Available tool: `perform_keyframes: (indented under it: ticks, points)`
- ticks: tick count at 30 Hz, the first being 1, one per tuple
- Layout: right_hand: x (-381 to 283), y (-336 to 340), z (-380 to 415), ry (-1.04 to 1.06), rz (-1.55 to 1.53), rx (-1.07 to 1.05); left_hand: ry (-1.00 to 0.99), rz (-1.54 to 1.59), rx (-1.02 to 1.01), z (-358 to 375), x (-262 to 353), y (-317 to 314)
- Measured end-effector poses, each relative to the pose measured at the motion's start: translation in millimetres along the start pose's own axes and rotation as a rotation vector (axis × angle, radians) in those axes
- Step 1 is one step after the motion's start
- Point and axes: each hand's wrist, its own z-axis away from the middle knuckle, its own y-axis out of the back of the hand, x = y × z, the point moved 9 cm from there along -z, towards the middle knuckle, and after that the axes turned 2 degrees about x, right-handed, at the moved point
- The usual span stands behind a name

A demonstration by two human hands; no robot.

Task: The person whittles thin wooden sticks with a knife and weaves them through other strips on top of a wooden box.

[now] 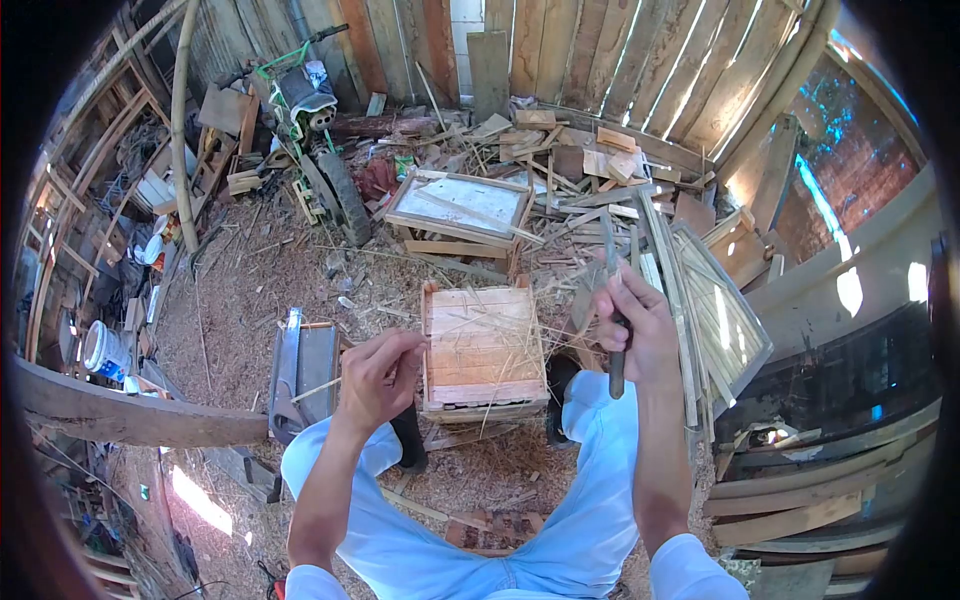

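My right hand (640,320) is wrapped round the dark handle of a knife (617,368), its blade pointing up and away from me. My left hand (383,375) is closed, thumb and fingers pressed together; a thin strip may be in it, too small to make out. Between the hands, lower down, a wooden box (480,345) stands on the ground between my feet. Thin wood strips (500,325) lie scattered over its slatted top.
A handsaw (285,385) rests on a dark board at the left. Beyond the box are a framed white panel (460,205), a scrap wood pile (590,165) and a small bike (320,130). A wooden beam (140,408) crosses the lower left. Shavings cover the ground.
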Motion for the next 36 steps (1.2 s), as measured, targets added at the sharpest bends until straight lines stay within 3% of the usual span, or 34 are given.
perform_keyframes:
  ticks: [10, 13, 17, 21, 23, 26, 32, 36]
  points:
    - [-5.8, -14.6, 7.5, 0.121, -0.053, -0.081, 0.027, -0.012, -0.014, -4.9, 4.3, -8.8]
    - [4.0, -26.4, 9.7, 0.056, 0.220, -0.110, 0.024, -0.012, -0.031, -4.4, 6.5, -13.6]
    - [18.1, -37.7, 9.6, 0.036, 0.338, -0.158, 0.018, 0.011, -0.061, -4.0, 13.9, -18.8]
    - [20.3, -48.1, 12.7, -0.017, 0.350, -0.228, 0.029, 0.040, -0.080, -2.9, 12.3, -18.5]
    - [12.4, -30.8, 9.5, -0.050, 0.178, -0.099, 0.028, 0.032, -0.092, -3.4, 11.8, -15.0]
    - [7.3, -23.2, 8.3, -0.034, 0.102, -0.104, 0.027, 0.017, -0.112, -0.8, 10.1, -16.5]
    - [37.7, -53.7, 16.5, -0.211, 0.209, -0.279, 0.005, 0.056, -0.127, -2.4, 12.6, -22.3]
    - [30.1, -42.9, 12.7, -0.199, 0.178, -0.228, -0.018, 0.041, -0.149, -6.1, 19.5, -21.1]
